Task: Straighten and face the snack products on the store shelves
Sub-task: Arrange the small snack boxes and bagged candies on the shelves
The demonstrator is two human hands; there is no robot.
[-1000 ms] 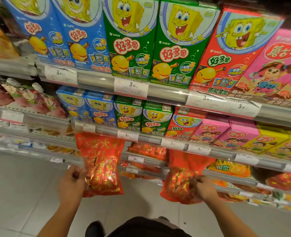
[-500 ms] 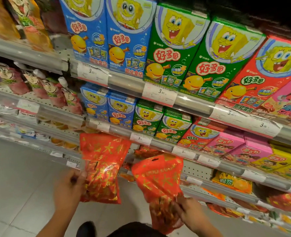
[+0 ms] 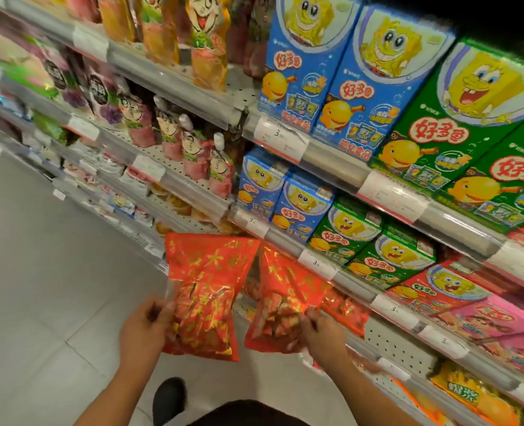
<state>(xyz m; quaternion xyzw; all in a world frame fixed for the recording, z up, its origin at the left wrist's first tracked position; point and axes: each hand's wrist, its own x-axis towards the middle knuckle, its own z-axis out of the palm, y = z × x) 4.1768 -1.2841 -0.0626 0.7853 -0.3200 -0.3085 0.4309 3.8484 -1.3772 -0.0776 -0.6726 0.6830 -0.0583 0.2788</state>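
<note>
a shop aisle with a pale tiled floor (image 3: 54, 302) and long metal shelves (image 3: 386, 305) with shiny front edges and price tags. the left hand (image 3: 145, 330) grips a crinkly red and gold candy bag (image 3: 205, 290) by its side. the right hand (image 3: 322, 332) pinches a second red bag (image 3: 280, 299), just beside the first, in front of the low shelf edge. stiff cartoon snack boxes (image 3: 374, 250) stand above.
</note>
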